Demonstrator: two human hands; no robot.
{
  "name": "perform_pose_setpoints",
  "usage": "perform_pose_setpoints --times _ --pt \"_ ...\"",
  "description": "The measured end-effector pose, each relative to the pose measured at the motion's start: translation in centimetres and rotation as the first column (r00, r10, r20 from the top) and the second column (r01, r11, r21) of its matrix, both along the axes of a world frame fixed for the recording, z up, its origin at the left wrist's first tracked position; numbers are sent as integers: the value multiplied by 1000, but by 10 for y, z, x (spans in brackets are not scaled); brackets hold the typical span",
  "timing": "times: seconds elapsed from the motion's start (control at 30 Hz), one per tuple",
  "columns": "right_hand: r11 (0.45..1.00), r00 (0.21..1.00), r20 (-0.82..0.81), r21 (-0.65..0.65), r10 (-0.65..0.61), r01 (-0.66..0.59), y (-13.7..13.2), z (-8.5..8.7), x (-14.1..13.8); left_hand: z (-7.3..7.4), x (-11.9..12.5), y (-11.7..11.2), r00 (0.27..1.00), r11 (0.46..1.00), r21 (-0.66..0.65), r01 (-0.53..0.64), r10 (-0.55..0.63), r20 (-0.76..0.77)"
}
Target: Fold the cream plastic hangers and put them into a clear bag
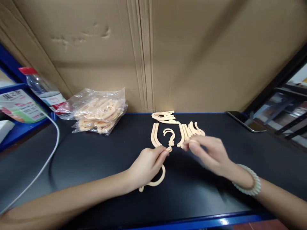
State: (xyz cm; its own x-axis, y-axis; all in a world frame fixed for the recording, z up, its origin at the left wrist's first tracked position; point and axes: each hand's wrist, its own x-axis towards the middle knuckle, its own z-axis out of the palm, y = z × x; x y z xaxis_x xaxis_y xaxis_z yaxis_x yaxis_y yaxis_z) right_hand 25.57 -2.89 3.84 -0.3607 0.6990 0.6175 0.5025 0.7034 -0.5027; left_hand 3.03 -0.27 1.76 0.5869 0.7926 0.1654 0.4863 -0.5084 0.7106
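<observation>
My left hand [147,164] is closed in a pinch on a cream plastic hanger hook [158,182], whose curved end shows below the palm. The pinched tip pokes out past the fingertips. To the right, my right hand [211,155] has its thumb and fingers pressed together around a small cream plastic piece, slightly blurred and mostly covered. Beyond the hands lie loose hanger hooks [171,135], two curved hanger arms [154,135] on the left, and a row of several more arms [183,134] on the right, partly behind my right hand.
A folded cream hanger [165,117] lies at the table's back edge. Clear bags of cream hanger parts [100,110] and a red-capped bottle [48,92] stand at the left, near a white cable [54,145]. A phone [246,121] rests back right. Cardboard [192,57] walls the back.
</observation>
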Motion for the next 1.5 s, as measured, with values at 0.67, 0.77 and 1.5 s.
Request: perform_pose_setpoints --times 0.67,0.77,1.5 --pt "994 875 484 -92 -2 53 67 -9 89 9 -11 21 710 755 -649 95 405 576" --pt "998 876 479 -18 -47 63 66 -8 84 9 -11 23 672 759 -641 112 417 612" --pt "909 845 535 357 -8 -218 -1 -11 -12 3 -4 11 736 864 -504 10 335 589"
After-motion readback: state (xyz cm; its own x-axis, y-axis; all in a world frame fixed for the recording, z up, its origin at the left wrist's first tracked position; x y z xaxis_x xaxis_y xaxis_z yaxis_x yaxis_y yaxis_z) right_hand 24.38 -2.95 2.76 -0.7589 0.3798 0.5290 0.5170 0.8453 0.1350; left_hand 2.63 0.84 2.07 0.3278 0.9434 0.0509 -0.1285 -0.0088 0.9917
